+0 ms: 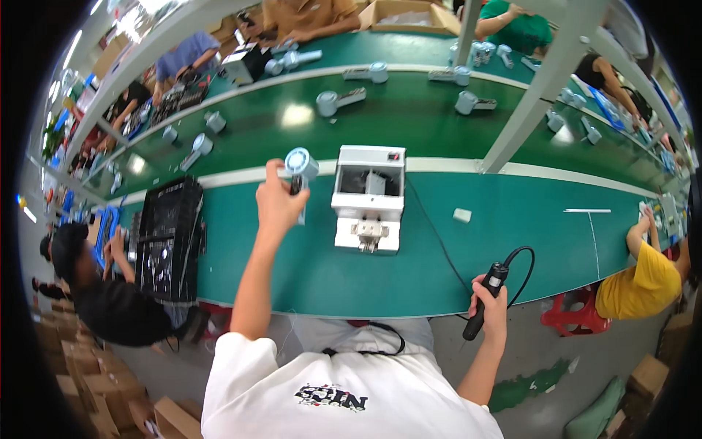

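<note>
My left hand [278, 203] is closed around the handle of a light-blue handheld fan [301, 162], its round head upward, above the far part of the green bench. Near the bench's front edge on the right, my right hand [491, 306] grips a black electric screwdriver [486, 301]; a black cord loops from its upper end and its lower end points down toward me. Between the hands stands a white box-shaped machine [371, 197] with an open bin on top and a metal fitting at its front, resembling a screw feeder.
A black plastic tray [170, 238] lies at the bench's left. A small white block [462, 215] rests right of the machine. Beyond a pale rail, a green conveyor [409, 110] carries several light-blue fan parts [327, 103]. A slanted metal post [537, 95] rises at right. People sit on both sides.
</note>
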A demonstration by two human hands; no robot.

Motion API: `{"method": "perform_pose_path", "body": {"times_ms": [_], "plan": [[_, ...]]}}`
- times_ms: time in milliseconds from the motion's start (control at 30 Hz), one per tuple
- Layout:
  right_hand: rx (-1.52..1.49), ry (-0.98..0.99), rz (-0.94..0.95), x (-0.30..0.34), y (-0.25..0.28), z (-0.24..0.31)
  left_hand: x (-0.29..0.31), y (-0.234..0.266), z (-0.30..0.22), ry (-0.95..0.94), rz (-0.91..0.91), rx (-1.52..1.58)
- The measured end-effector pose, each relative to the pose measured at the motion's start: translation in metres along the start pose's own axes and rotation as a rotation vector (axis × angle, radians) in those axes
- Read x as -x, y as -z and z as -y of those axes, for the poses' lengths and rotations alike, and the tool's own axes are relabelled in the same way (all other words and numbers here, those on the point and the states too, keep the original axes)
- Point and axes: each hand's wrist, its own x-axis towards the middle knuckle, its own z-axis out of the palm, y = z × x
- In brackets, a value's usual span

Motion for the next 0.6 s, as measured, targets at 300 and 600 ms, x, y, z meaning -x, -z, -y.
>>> {"method": "perform_pose_path", "body": {"times_ms": [300, 600], "plan": [[0.077, -0.062, 0.109, -0.009, 0.003, -0.001, 0.193, -0.011, -0.019, 0.29, -0.071, 0.061], [0.029, -0.043, 0.065, -0.005, 0.005, -0.005, 0.171, 0.031, 0.0, 0.232, 0.227, 0.29]]}}
